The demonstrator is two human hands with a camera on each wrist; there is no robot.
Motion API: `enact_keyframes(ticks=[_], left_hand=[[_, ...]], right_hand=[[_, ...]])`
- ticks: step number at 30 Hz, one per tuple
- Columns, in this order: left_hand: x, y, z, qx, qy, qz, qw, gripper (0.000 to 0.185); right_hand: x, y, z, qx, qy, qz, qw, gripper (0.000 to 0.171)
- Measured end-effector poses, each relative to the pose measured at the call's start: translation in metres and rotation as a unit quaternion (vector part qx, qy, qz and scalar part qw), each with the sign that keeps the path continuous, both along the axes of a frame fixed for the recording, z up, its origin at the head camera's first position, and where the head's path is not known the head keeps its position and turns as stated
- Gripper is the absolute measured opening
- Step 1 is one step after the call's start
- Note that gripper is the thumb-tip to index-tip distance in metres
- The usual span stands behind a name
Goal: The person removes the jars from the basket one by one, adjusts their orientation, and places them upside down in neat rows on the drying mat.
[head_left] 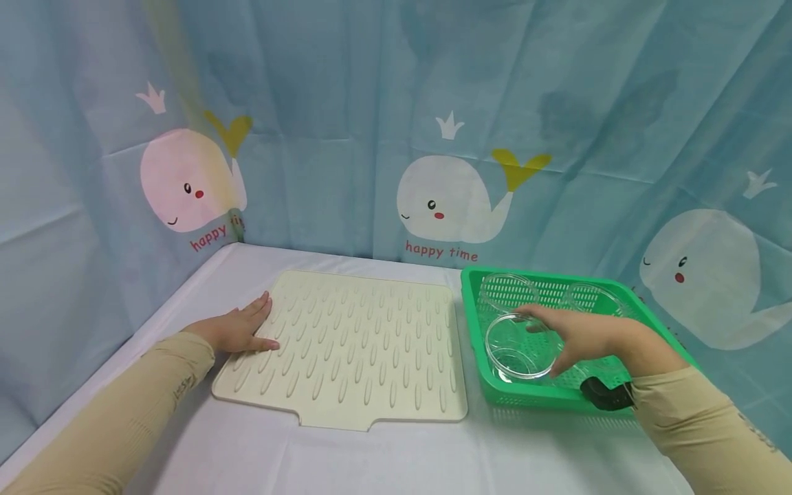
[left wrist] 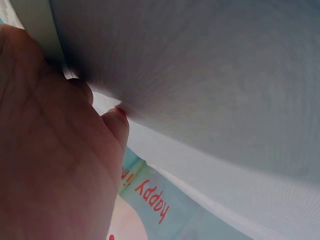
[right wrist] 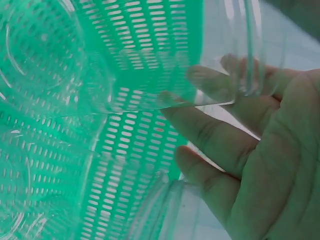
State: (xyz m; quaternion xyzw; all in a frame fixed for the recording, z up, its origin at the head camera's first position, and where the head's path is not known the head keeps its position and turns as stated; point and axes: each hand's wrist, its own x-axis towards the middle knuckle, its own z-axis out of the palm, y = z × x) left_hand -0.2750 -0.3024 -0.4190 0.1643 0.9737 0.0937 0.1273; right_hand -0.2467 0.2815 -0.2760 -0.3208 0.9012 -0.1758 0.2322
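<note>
Closest to me are my two sleeved forearms, and between them a white tablecloth (head_left: 383, 454). My left hand (head_left: 238, 330) lies flat, fingers straight, on the near-left corner of the cream ridged drying mat (head_left: 365, 344). My right hand (head_left: 584, 337) is curled over the rim of a clear glass bowl (head_left: 520, 346), tilted on its side in the green slotted basket (head_left: 475, 323); in the right wrist view my fingers (right wrist: 215, 137) show through the glass wall.

I judge the hold shaky: smooth glass, held only by the rim, could slide out and knock the bowls just beyond my hand. Lifting it could also catch the basket wall.

Count: one mat, one basket, and three glass bowls clearly seen, the held one plus two (head_left: 509, 289) (head_left: 590, 297) behind it. A pale shape under my wrist may be a fourth; I cannot tell.
</note>
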Motion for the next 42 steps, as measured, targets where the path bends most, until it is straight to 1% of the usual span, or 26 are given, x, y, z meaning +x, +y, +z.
enact_keyframes(ticks=[2, 6, 8, 10, 14, 20, 26, 32, 37, 42], left_hand=[[0.001, 0.000, 0.001, 0.001, 0.002, -0.002, 1.0000, 0.114], [0.002, 0.001, 0.003, 0.003, 0.004, -0.003, 1.0000, 0.114], [0.003, 0.002, 0.004, 0.005, 0.004, -0.002, 1.0000, 0.113], [0.003, 0.002, 0.004, 0.007, 0.002, -0.001, 1.0000, 0.113], [0.004, 0.004, 0.006, 0.006, -0.001, 0.003, 1.0000, 0.113], [0.003, 0.002, 0.008, -0.003, 0.011, 0.000, 0.9999, 0.112], [0.004, 0.002, 0.007, -0.019, 0.012, 0.000, 0.9998, 0.113], [0.006, 0.000, 0.006, -0.043, 0.024, -0.001, 0.9988, 0.113], [0.007, -0.002, 0.008, -0.039, 0.024, 0.001, 0.9989, 0.111], [0.009, -0.003, 0.018, -0.040, 0.052, -0.013, 0.9978, 0.106]], right_hand=[[-0.001, 0.000, 0.000, -0.004, -0.002, 0.000, 1.000, 0.098], [-0.003, 0.002, -0.001, -0.031, -0.016, -0.001, 0.999, 0.097], [-0.003, 0.003, -0.002, -0.044, -0.015, -0.003, 0.999, 0.095], [-0.002, 0.003, -0.002, -0.057, -0.004, 0.003, 0.998, 0.094], [-0.001, 0.003, -0.002, -0.066, 0.028, 0.008, 0.997, 0.095], [0.002, 0.001, -0.001, -0.061, 0.045, 0.006, 0.997, 0.095], [0.006, -0.001, 0.003, -0.082, 0.058, 0.017, 0.995, 0.090], [0.008, 0.004, 0.014, -0.130, 0.054, 0.025, 0.990, 0.089], [0.013, 0.008, 0.031, -0.178, 0.068, 0.044, 0.981, 0.087], [0.016, 0.008, 0.045, -0.211, 0.085, 0.065, 0.972, 0.087]])
